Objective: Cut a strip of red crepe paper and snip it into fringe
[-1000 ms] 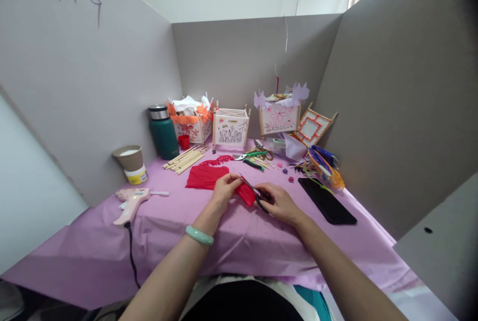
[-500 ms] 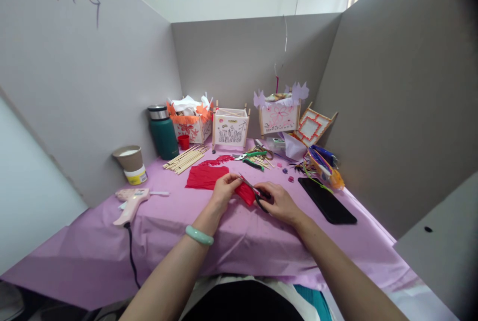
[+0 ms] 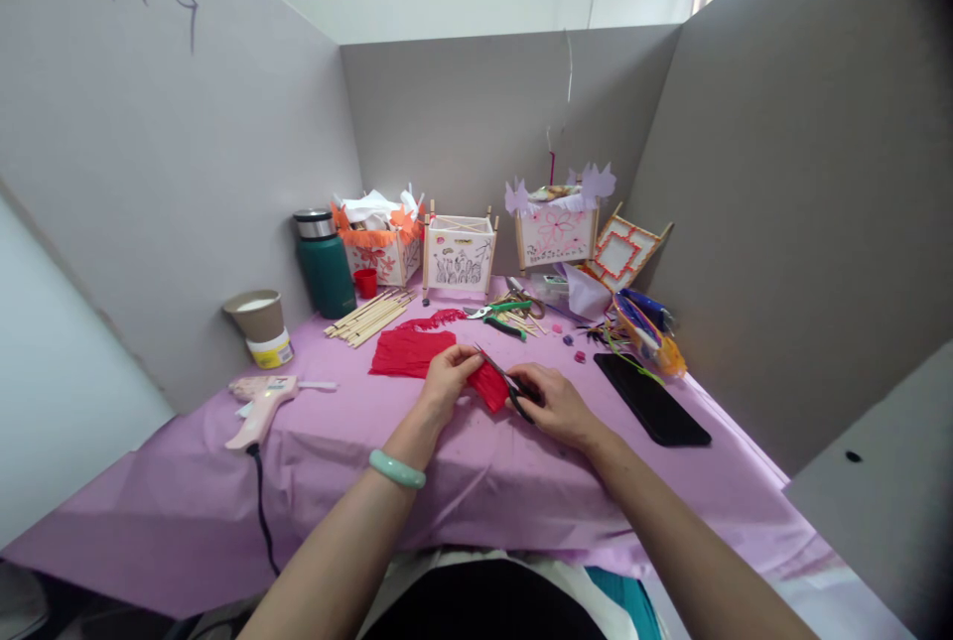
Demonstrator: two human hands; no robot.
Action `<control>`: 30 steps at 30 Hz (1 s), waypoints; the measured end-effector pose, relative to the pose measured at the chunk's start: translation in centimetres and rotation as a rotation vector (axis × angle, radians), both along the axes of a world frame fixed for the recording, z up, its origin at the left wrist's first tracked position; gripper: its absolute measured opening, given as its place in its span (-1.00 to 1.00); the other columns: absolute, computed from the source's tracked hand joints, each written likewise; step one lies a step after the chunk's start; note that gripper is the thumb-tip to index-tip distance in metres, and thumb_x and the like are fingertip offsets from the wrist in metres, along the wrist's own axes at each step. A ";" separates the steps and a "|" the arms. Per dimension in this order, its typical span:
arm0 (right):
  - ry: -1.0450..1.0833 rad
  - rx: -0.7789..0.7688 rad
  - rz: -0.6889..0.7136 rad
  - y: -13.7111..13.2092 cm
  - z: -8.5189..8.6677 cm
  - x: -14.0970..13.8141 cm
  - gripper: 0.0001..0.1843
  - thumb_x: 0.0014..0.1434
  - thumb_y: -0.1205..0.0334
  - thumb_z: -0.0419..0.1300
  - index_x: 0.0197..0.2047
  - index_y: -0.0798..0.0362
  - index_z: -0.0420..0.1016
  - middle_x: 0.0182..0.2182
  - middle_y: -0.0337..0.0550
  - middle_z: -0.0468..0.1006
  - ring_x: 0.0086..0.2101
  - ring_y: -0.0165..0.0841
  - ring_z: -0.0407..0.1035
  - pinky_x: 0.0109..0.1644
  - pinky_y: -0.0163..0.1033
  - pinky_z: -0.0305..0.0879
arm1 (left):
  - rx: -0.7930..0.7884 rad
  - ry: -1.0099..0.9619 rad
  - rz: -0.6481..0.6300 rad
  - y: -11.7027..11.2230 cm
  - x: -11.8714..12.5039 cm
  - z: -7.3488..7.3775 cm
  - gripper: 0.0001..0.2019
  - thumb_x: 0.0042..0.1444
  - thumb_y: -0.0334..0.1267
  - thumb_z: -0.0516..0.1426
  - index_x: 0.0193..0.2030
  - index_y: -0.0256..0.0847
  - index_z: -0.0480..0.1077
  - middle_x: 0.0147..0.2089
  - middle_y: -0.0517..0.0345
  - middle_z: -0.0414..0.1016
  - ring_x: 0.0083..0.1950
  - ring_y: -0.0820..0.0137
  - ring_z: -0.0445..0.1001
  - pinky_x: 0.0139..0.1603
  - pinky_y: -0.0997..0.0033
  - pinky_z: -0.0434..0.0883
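Note:
Between the fingertips of my left hand [image 3: 448, 374] is a small piece of red crepe paper [image 3: 489, 386], hanging down toward the right. My right hand [image 3: 555, 402] grips black-handled scissors [image 3: 519, 396], whose blades point up and left along the paper's upper edge, near my left fingertips. Whether the blades are parted is hard to make out. A larger red crepe sheet [image 3: 409, 352] lies flat behind my left hand. Beyond it rests a fringed red strip [image 3: 436, 320].
Green-handled pliers [image 3: 506, 325] and wooden sticks [image 3: 372, 317] lie farther back. Decorated paper lanterns [image 3: 460, 253] stand along the rear panel. At left are a pink glue gun [image 3: 264, 410], a paper cup [image 3: 255, 316] and a green bottle [image 3: 326, 268]; at right, a black phone [image 3: 651, 400].
The scissors and the hanging red paper have shifted very slightly, and the blades look closer together. Both hands stay in nearly the same place.

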State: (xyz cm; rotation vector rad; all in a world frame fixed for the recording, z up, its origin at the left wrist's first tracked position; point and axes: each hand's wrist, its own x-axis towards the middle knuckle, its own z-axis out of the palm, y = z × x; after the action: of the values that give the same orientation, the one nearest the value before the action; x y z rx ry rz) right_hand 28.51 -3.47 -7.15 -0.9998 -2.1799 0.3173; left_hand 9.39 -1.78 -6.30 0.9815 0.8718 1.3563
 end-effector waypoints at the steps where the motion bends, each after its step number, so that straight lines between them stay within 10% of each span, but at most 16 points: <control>1: -0.005 0.001 -0.002 0.0 0.0 0.0 -0.66 0.03 0.33 0.15 -0.07 0.06 0.43 -0.33 -0.15 0.49 -0.35 -0.35 0.31 -0.29 -0.28 0.16 | 0.001 -0.001 -0.002 0.0 0.0 0.0 -0.70 -0.30 -0.21 0.35 -0.44 -0.28 0.40 -0.52 0.20 0.45 -0.52 0.48 0.40 -0.45 0.50 0.33; 13: -0.001 -0.025 -0.017 0.4 -0.5 -0.1 -0.68 0.04 0.40 0.13 -0.09 0.04 0.41 -0.32 -0.18 0.51 -0.35 -0.35 0.33 -0.23 -0.26 0.19 | 0.010 -0.023 0.000 0.2 0.0 -0.2 -0.69 -0.29 -0.21 0.36 -0.41 -0.29 0.42 -0.52 0.19 0.46 -0.52 0.48 0.40 -0.45 0.50 0.33; 21: -0.015 0.063 -0.332 1.8 -1.3 1.0 -0.59 0.20 0.24 0.09 0.12 0.03 0.37 -0.08 -0.01 0.46 -0.08 -0.20 0.32 -0.03 -0.10 0.20 | -0.015 -0.034 0.017 0.1 0.0 0.0 -0.64 -0.34 -0.17 0.37 -0.41 -0.29 0.41 -0.49 0.15 0.49 -0.51 0.46 0.42 -0.48 0.51 0.31; 26: -0.095 0.099 -0.583 1.6 -1.1 1.2 -0.75 0.19 0.11 0.12 -0.30 0.02 0.59 -0.22 -0.04 0.49 -0.14 -0.16 0.30 -0.08 -0.07 0.16 | 0.012 -0.035 0.004 0.0 0.1 0.1 -0.65 -0.28 -0.15 0.36 -0.39 -0.28 0.38 -0.48 0.17 0.49 -0.49 0.47 0.43 -0.47 0.52 0.33; 30: 0.126 0.025 -0.291 1.0 -0.3 0.3 -0.71 0.24 0.08 0.05 -0.24 0.04 0.53 -0.22 -0.08 0.51 -0.18 -0.26 0.34 -0.08 -0.17 0.21 | 0.050 -0.053 -0.017 -0.1 0.1 0.2 -0.66 -0.25 -0.17 0.35 -0.38 -0.28 0.38 -0.46 0.18 0.50 -0.47 0.47 0.44 -0.44 0.52 0.35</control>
State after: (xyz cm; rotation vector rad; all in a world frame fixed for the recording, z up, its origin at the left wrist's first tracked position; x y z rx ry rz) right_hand 28.86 -2.42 -7.49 -1.2307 -1.8904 0.2094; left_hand 9.49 -1.83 -6.06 0.9846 0.7912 1.3889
